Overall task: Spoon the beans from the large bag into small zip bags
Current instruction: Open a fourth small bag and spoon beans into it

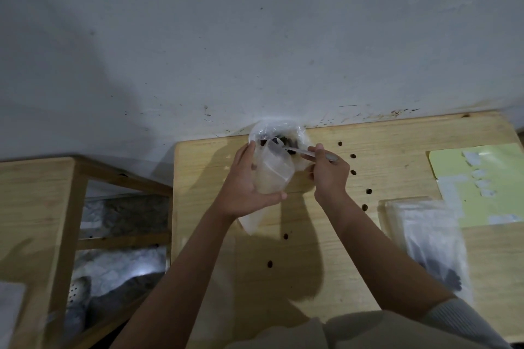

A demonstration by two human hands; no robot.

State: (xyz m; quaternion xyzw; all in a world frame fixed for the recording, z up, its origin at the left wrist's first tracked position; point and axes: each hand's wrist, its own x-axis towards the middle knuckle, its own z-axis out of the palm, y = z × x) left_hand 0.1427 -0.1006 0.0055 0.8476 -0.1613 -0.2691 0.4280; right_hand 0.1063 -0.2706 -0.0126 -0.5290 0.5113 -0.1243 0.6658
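Note:
The large clear bag [299, 134] of dark beans stands open at the table's far edge against the wall. My left hand [243, 181] holds a small clear zip bag [273, 171] upright in front of it, mouth up. My right hand [329, 171] grips the handle of a clear plastic spoon [304, 152]. The spoon's bowl reaches left into the large bag's mouth, just above the small bag's opening. Dark beans show inside the large bag. Several loose beans [285, 236] lie scattered on the wooden table [326, 249].
A stack of clear zip bags [425, 232] lies at the right, with a dark-filled one near its front. A yellow-green sheet [482, 184] with white labels sits at the far right. A wooden shelf unit [42, 207] stands left of the table.

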